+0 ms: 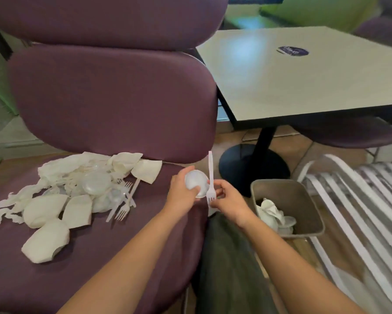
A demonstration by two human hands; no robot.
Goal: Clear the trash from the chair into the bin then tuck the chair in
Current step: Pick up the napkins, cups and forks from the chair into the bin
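A purple padded chair (113, 105) fills the left half of the head view. On its seat lies a heap of white trash (77, 191): torn paper pieces, clear plastic lids and several plastic forks. My left hand (182, 193) grips a round translucent plastic lid (196, 182) above the seat's right edge. My right hand (230, 200) pinches a white plastic fork (211, 175), held upright with its tines down, right beside the lid. A grey-brown bin (304, 200) stands on the floor to the right of my hands, with some white trash inside.
A cream square table (304, 75) on a black pedestal base (254, 166) stands behind the bin. A white slatted chair (360, 200) is at the far right. My dark-trousered leg (226, 264) is between the purple chair and the bin.
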